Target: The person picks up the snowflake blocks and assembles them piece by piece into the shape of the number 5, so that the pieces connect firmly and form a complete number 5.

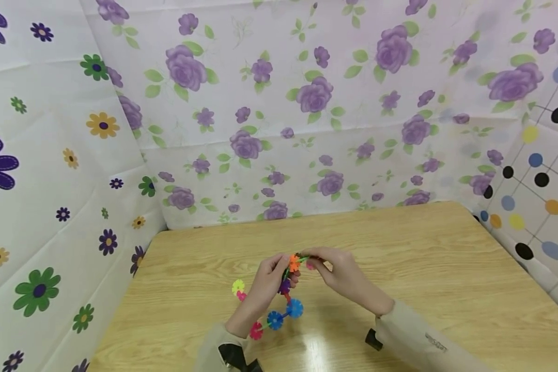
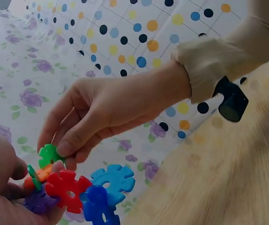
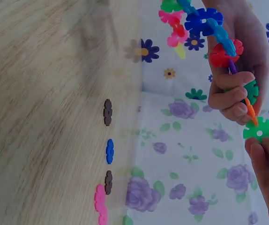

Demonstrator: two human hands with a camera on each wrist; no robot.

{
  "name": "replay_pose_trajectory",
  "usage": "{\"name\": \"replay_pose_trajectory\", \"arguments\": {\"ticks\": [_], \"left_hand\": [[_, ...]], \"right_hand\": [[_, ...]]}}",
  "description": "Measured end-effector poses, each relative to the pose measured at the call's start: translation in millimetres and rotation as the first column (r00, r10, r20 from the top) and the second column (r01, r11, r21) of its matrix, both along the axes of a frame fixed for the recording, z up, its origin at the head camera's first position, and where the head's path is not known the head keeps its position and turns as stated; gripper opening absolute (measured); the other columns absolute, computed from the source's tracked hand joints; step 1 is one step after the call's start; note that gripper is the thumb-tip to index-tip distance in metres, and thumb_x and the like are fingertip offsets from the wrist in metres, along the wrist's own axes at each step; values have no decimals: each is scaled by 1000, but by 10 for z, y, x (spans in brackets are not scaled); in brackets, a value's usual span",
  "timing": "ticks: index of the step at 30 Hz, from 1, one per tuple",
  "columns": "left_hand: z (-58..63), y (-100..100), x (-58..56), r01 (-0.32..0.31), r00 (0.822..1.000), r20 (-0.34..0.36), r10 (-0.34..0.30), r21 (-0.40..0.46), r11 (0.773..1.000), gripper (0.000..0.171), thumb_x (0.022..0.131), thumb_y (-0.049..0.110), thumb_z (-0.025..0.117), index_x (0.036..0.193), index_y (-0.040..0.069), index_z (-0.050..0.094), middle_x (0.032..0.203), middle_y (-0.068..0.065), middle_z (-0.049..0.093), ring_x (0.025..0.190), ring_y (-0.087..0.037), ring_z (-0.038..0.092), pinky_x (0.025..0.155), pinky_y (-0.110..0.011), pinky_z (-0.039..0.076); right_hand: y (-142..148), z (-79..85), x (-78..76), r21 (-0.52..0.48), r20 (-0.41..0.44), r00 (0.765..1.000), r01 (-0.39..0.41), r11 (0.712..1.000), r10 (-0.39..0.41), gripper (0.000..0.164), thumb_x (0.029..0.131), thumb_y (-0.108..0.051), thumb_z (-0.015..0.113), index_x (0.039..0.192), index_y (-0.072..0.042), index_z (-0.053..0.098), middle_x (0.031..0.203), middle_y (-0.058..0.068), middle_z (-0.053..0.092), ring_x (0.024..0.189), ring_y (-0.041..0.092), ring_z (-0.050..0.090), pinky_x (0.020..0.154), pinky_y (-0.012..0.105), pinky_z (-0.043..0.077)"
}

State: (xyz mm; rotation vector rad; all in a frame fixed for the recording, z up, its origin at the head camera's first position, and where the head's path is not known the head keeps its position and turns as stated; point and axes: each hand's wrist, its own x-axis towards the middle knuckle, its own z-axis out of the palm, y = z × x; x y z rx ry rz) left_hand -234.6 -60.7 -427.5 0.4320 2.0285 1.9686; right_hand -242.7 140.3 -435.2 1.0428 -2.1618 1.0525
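Note:
A chain of notched plastic snowflake discs hangs from my left hand, its blue disc and yellow disc dangling below and to the left. My left fingers grip the chain around the purple disc and the orange disc. With thumb and fingertips my right hand pinches a green disc, whose edge meets the orange one. A red disc and a light blue disc follow along the chain. Both hands are raised over the wooden table.
Loose discs lie in a row on the tabletop in the right wrist view: a brown disc, a blue disc, another brown one and pink discs. A floral cloth hangs behind the table, with patterned cloths at both sides.

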Motion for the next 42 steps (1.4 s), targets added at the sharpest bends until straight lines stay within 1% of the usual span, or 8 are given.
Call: {"name": "replay_pose_trajectory", "arguments": {"ticks": [3,10,14,22,28,35,39,42], "left_hand": [[4,9,-14,4,999,35,-4,-7,1000,37,105,33,38,100,1,56,81,-3,61,68,-12,58,62,-21,53],[-20,19,-48,21,999,39,-20,-20,1000,39,101,35,49,117,0,54,81,-1,61,68,-10,57,64,-20,52],[-46,16,-67,24,999,40,-23,-20,1000,42,101,36,49,125,1,54,82,-1,60,70,-11,58,65,-21,53],[-73,12,-96,-71,994,82,69,26,997,45,99,42,50,118,1,55,84,-3,60,71,-11,58,64,-21,53],[-62,9,-115,-186,978,118,170,150,971,51,100,43,49,129,1,50,84,-1,63,74,-11,61,67,-21,56],[-32,-4,-116,-316,946,177,273,295,902,44,102,40,46,125,3,48,83,0,64,70,-8,62,68,-21,57],[-33,-38,-105,-349,933,196,300,306,886,44,101,43,45,123,5,48,82,1,62,68,-7,61,64,-19,56],[-52,-66,-91,-369,924,216,314,296,881,44,101,44,44,123,5,48,81,1,61,67,-7,59,61,-19,55]], "right_hand": [[-15,-2,-34,-12,62,998,18,1000,-18,22,91,1,63,110,-8,69,97,6,74,75,7,69,52,14,46],[-77,14,-98,-27,99,995,7,1000,-4,18,92,-3,63,108,-7,70,100,6,74,77,10,70,66,20,57],[-84,4,-121,-33,122,993,4,999,0,18,91,-3,64,108,-5,70,98,6,74,74,7,68,65,18,56],[24,-154,-253,-42,224,972,77,996,-65,19,96,-11,60,113,-11,68,103,6,73,79,8,68,63,20,56],[142,-274,-396,33,390,915,95,995,-100,19,98,-11,55,111,-10,69,106,7,72,79,10,67,64,20,56],[255,-508,-572,124,524,840,91,988,-143,19,97,-6,55,109,-6,70,106,12,71,91,26,67,68,21,53],[285,-627,-642,151,569,803,109,982,-177,20,95,-4,56,109,-3,69,103,12,71,87,23,64,67,22,52],[284,-688,-667,201,573,789,124,972,-219,18,92,-2,58,106,-3,70,100,10,71,83,15,61,69,21,51]]}}
